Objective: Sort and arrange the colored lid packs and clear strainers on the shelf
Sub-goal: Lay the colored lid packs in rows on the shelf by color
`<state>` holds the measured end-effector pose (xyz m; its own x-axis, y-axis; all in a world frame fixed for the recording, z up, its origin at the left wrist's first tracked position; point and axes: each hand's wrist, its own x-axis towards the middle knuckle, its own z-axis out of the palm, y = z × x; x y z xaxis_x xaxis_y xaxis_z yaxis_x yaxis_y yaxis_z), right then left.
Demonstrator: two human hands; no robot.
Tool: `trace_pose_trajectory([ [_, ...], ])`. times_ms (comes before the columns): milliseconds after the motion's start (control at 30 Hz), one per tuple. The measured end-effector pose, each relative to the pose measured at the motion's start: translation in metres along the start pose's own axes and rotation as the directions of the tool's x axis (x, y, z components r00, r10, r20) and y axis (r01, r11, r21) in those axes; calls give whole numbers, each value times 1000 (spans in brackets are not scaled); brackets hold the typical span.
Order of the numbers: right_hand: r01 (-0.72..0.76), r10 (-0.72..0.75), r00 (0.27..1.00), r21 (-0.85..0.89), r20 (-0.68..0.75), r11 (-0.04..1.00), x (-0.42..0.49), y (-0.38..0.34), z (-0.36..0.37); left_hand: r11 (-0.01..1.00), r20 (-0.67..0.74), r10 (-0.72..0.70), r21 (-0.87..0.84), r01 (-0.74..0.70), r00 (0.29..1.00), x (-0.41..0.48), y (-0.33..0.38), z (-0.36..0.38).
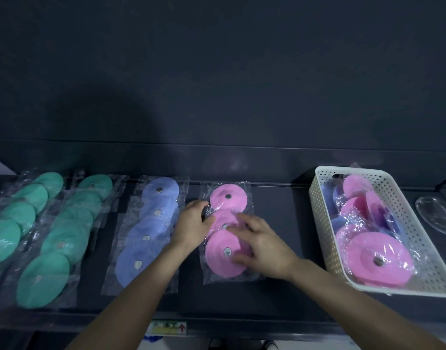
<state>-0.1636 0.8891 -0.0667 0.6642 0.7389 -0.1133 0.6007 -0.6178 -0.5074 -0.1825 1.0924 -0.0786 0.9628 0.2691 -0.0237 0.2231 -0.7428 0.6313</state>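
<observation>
- Two green lid packs [62,238] lie in rows at the far left, with a blue lid pack [146,233] beside them — these look sorted.
- The left hand [191,223] pinches the left edge of the pink lid pack [223,258], which lies flat on the shelf at mid-frame. The right hand [263,242] rests on it, fingers spread, gripping nothing.
- The white basket [353,171] holds more pink and blue packs — left to sort, I judge. A clear strainer [437,217] lies beyond it.
- The shelf [280,218] is dark, as is the wall [216,72] behind.
</observation>
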Motion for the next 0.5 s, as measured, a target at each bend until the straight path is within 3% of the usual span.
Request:
trace_pose_trajectory([
  [100,17,-7,995,-99,100,995,-4,6,8,1000,1,-13,-10,13,1000,1,0,1],
  [333,32,-18,997,-183,75,983,-7,-1,7,1000,-22,-25,-10,25,999,0,4,4],
  [500,46,-15,995,-322,99,945,-9,-10,5,1000,81,7,-9,-6,997,2,4,10],
])
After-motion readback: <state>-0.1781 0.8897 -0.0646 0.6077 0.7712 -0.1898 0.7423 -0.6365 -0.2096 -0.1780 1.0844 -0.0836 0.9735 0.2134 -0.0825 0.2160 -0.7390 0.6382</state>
